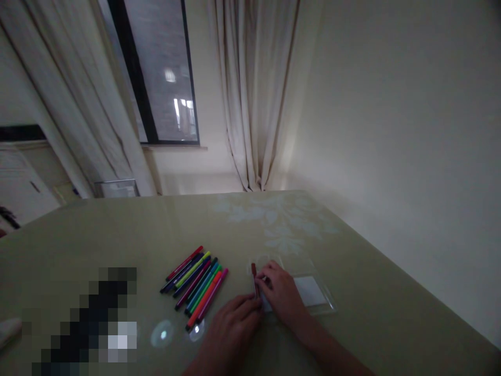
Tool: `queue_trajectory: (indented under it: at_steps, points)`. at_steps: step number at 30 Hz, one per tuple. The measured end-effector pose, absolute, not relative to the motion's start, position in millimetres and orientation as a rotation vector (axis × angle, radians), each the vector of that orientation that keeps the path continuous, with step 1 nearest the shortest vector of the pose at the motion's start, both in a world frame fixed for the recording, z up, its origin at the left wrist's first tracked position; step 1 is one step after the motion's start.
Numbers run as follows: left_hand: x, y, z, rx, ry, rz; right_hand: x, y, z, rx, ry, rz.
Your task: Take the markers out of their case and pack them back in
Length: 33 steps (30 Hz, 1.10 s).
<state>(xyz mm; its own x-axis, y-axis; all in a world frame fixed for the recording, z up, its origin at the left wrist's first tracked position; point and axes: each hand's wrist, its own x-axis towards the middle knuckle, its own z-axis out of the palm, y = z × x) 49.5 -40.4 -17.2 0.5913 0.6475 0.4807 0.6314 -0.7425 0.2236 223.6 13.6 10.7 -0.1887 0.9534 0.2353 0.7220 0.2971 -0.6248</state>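
A dark red-brown marker pen (253, 269) stands nearly in line with my view at the left side of a clear plastic case (332, 304). My right hand (285, 293) is closed, its thumb and fingers pinching the marker about its middle. Close beside it, my left hand (235, 324) has its fingers pressed together at the marker's near end. Under and right of my right hand, a white rectangle (311, 291) shows in the case; my hand hides part of it. Left of the case lies a loose row of several coloured marker pens (200, 288), slanting side by side.
The pale green table (129, 235) has a glossy top with light reflections and a leaf pattern. A pixelated dark patch (86, 318) covers its left front. A wall (410, 156) runs along the right edge; curtains (254, 94) and a window (164, 68) stand beyond.
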Motion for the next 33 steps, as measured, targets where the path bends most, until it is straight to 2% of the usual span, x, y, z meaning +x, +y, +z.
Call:
queue_trajectory:
  at_steps: [5,11,13,18,24,33]
  points:
    - [44.6,-38.0,-12.4,2.713,1.152,0.871,229.5,12.7,12.5,-1.478,-1.996,0.561]
    - [7.9,-23.9,2.2,2.486,2.005,0.685,236.3,10.8,16.4,-1.354,-1.892,0.595]
    - [-0.6,-20.2,2.7,2.434,2.106,0.585,237.2,11.1,16.8,-1.34,-1.865,0.565]
    - [7.2,-21.6,2.7,2.352,1.788,0.746,232.7,6.6,19.6,-1.287,-1.82,0.683]
    - [31.1,-34.2,14.6,1.971,1.401,0.897,223.0,-2.3,24.3,-1.083,-1.545,1.266]
    - [31.1,-37.8,12.1,2.022,1.317,0.971,232.1,10.7,24.2,-1.058,-1.207,1.262]
